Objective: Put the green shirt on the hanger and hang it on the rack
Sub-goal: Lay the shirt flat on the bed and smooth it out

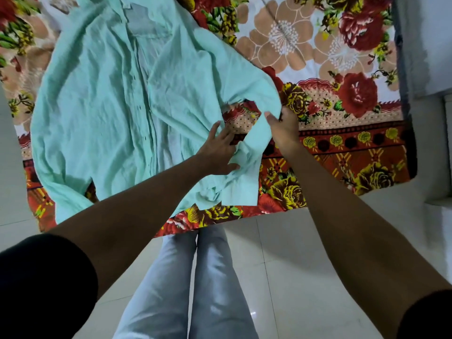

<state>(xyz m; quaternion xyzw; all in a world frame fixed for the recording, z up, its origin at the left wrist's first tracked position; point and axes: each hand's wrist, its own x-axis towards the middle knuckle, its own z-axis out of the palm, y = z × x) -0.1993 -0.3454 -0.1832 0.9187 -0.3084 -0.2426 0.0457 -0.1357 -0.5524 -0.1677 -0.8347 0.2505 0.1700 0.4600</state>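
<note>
The green shirt (117,106) lies spread on the bed (342,148), its hem near the edge. The left hand (217,152) rests on it, fingers wide. The right hand (283,128) pinches its sleeve.

the shirt (110,106) is seen in a pale mint green, with a row of small dark buttons down its front. the bedspread (342,99) beneath it is printed with large flowers: deep red roses, tan blossoms outlined in white, yellow blooms and green leaves on a white ground. its border is done in orange-red with yellow roses and a yellow lattice. the floor (293,265) is tiled in glossy white. light blue jeans (171,289) and black sleeves (36,277) are worn.
</note>
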